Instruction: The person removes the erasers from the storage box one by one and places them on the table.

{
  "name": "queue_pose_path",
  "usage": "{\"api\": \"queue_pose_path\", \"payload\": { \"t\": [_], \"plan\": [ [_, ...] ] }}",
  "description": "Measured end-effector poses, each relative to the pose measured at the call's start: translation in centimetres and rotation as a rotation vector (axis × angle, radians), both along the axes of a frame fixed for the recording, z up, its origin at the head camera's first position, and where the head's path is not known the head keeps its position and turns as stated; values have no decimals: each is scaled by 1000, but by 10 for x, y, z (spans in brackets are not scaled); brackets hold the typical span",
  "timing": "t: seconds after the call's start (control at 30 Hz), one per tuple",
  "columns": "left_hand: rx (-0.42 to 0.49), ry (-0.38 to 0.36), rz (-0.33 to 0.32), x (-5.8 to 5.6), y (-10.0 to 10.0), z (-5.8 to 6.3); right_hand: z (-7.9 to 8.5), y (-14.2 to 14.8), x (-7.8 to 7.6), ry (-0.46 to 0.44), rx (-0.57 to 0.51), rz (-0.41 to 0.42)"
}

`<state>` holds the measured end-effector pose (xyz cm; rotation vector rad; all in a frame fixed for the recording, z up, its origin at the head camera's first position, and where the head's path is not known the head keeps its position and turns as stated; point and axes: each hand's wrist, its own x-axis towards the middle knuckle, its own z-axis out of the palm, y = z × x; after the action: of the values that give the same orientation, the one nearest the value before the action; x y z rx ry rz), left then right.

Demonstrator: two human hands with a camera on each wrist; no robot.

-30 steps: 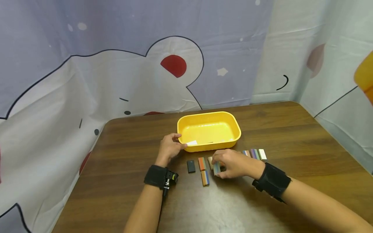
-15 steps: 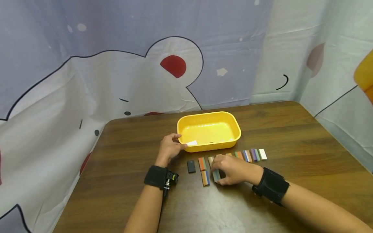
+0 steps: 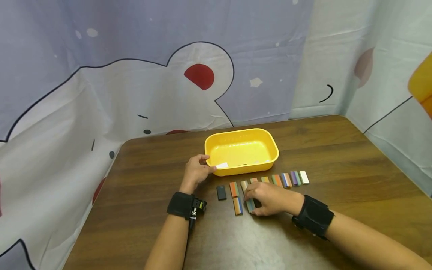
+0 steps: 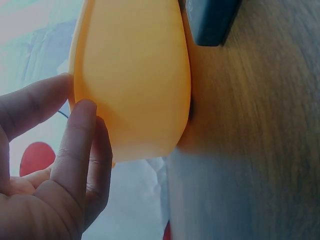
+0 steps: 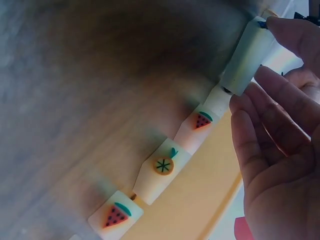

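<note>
My left hand (image 3: 196,171) grips the rim of a yellow plastic tub (image 3: 243,171) at its near left corner. In the left wrist view its fingers (image 4: 75,145) lie against the tub wall (image 4: 135,85). Just in front of the tub, my right hand (image 3: 266,198) pinches a small grey-blue block (image 3: 250,206) between thumb and fingers, down at the table. The right wrist view shows this pale block (image 5: 245,60) at the end of a line of blocks, among them one with an orange print (image 5: 162,167) and one with a watermelon print (image 5: 115,216).
A dark block (image 3: 221,192), an orange-green block (image 3: 234,189) and a yellow-blue block (image 3: 237,206) lie left of the right hand. Several striped blocks run rightward to a white block (image 3: 304,177). A white piece (image 3: 222,165) lies inside the tub. Patterned cloth (image 3: 135,93) hangs behind the table.
My right hand has moved slightly toward the table's near side with the block, uncovering more of the row behind it. My left hand stays at the tub's corner.
</note>
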<state>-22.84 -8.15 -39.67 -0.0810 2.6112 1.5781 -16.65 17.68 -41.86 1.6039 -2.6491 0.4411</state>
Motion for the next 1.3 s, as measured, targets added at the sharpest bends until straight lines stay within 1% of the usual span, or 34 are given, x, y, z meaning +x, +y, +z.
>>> {"api": "queue_pose_path", "payload": {
  "t": [0.53, 0.77, 0.9, 1.07, 1.3],
  "plan": [
    [5, -15, 4, -1, -1, -1, -1, -1, -2, -1, -3, 14],
    [6, -18, 5, 0, 0, 0, 3, 0, -1, -44, 25, 6],
    [2, -20, 6, 0, 0, 1, 7, -1, -3, -72, 15, 17],
    [1, -19, 8, 1, 0, 2, 18, -3, -14, -68, -48, 36],
    [-5, -10, 11, 1, 0, 1, 47, -9, -44, -32, -157, 63]
  ]
}}
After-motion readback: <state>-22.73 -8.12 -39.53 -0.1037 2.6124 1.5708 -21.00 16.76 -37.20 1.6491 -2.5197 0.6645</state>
